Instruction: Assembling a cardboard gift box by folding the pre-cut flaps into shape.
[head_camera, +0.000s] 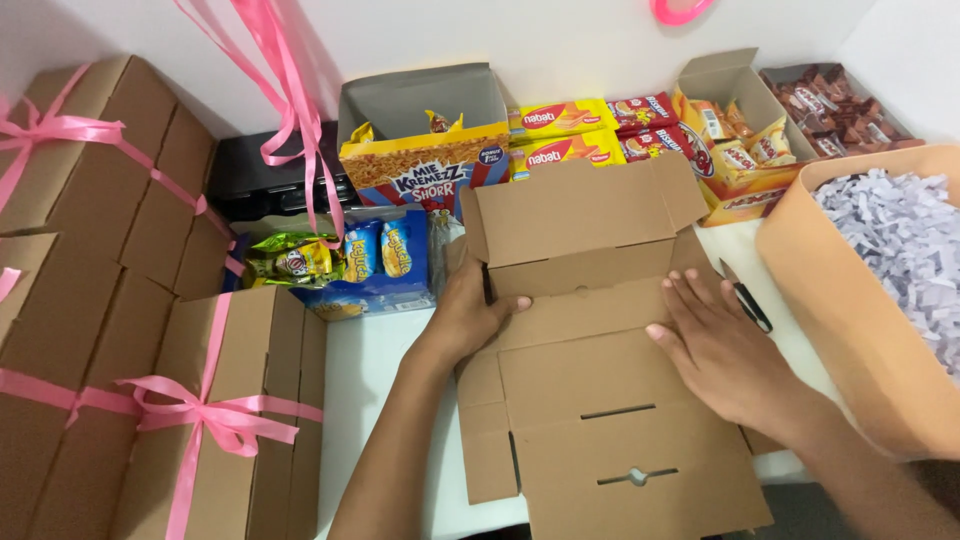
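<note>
A: Hands, state?
B: Left hand (468, 312) grips the left edge of the flat cardboard box blank (590, 400); right hand (722, 350) lies open, palm pressed on it.

A: Blank, location and lie?
B: Centre frame on the white desk (372, 350); long axis runs from bottom edge toward top, far flaps raised.

A: Containers?
B: Tan bin (850, 310), right: shredded white paper (900, 240). Open cartons (730, 75), top: wrapped snacks. Ribboned closed boxes (215, 420), left.
</note>
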